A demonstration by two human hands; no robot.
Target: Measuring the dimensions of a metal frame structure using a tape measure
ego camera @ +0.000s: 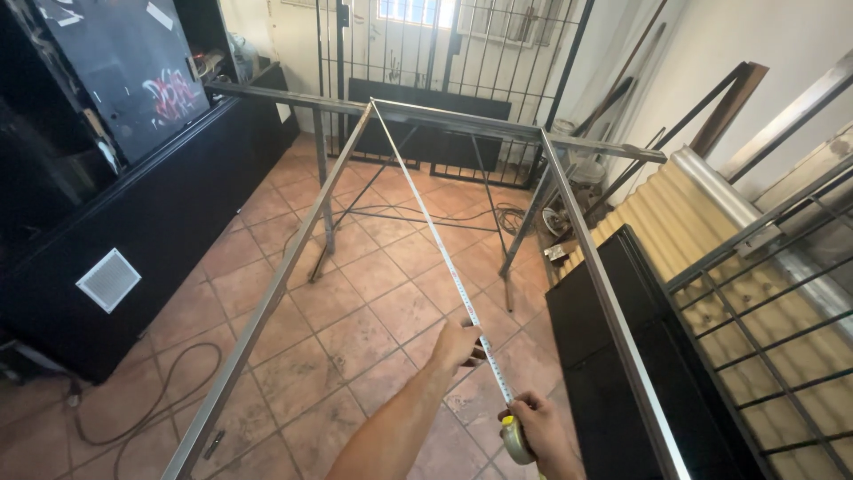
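A steel tube frame [586, 258] rests on trestles over a tiled floor. A tape measure blade [426, 222] runs diagonally from the frame's far left corner back to me. My left hand [458, 345] pinches the blade partway along, fingers closed on it. My right hand [538, 431] grips the tape measure case [515, 437], grey with a yellow button, near the bottom edge. Both hands hover between the frame's two long rails, closer to the right rail.
A black cabinet [151, 222] with a white vent stands at left, and a cable [160, 400] lies on the tiles beside it. A black box [622, 356], corrugated sheet [666, 204] and metal grille [773, 302] crowd the right. A barred gate [426, 80] closes the far end.
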